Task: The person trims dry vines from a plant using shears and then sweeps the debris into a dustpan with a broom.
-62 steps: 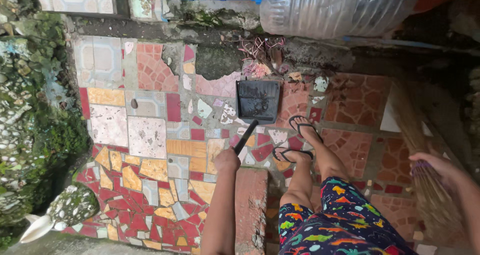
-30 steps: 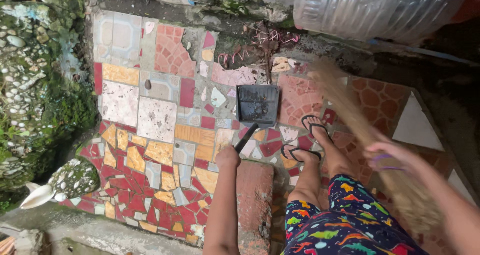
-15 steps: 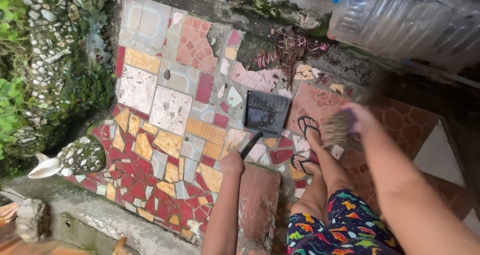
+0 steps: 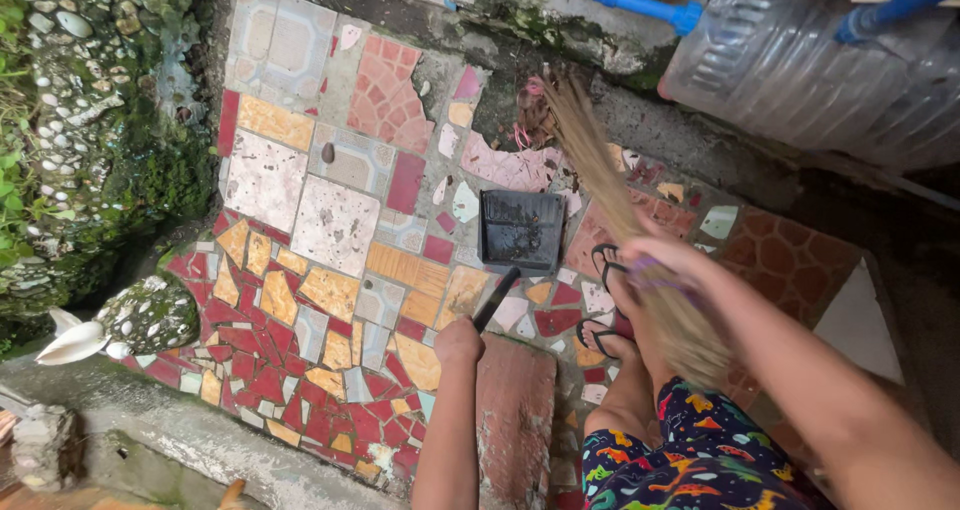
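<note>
swung back over the floor since half a second ago, the straw broom (image 4: 600,170) is reaching debris (image 4: 535,120) beneath a clear water jug (image 4: 800,60). on broken-tile mosaic paving (image 4: 330,270), left hand (image 4: 458,342) is gripping the black dustpan (image 4: 520,232) handle; right hand (image 4: 665,265) is clamping the broom.

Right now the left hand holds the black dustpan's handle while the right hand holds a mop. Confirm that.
Not quite. The head view shows the right hand holding a straw broom, not a mop. The left hand does hold the black dustpan by its handle.
</note>
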